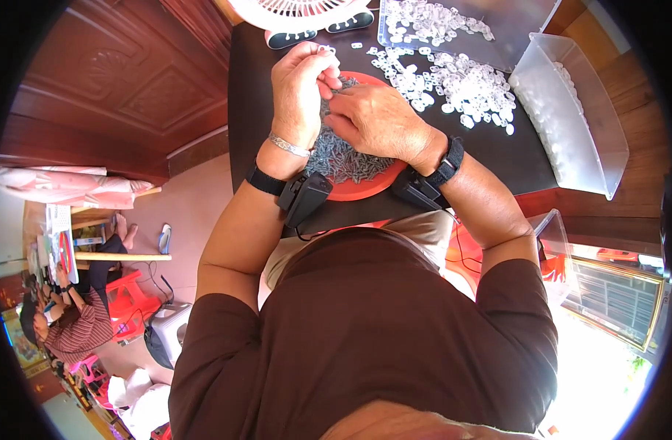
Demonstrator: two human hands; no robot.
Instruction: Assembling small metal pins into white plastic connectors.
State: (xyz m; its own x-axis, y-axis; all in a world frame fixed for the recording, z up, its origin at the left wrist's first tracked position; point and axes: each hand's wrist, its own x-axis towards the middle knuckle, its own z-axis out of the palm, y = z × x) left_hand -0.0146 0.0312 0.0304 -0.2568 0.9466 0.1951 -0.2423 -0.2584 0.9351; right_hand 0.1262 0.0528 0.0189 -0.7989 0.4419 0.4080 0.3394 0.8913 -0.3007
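Note:
My left hand [301, 82] is raised over the far left rim of a round red tray [354, 192], its fingers pinched together. A small white plastic piece [326, 48] shows right at those fingertips; whether it is gripped or lies behind them I cannot tell. Close beside it, my right hand [380, 121] hangs over the tray with its fingers curled inward toward the left hand. What the right fingertips pinch, if anything, is hidden. Many small grey screws [343, 163] fill the tray below both hands.
Loose white plastic pieces [472, 84] are heaped on the dark table [252, 88]. Behind them a clear bin [497, 33] holds more; another clear bin [571, 125] stands at the right. A white fan [296, 9] stands at the far edge. Another person [79, 323] sits at far left.

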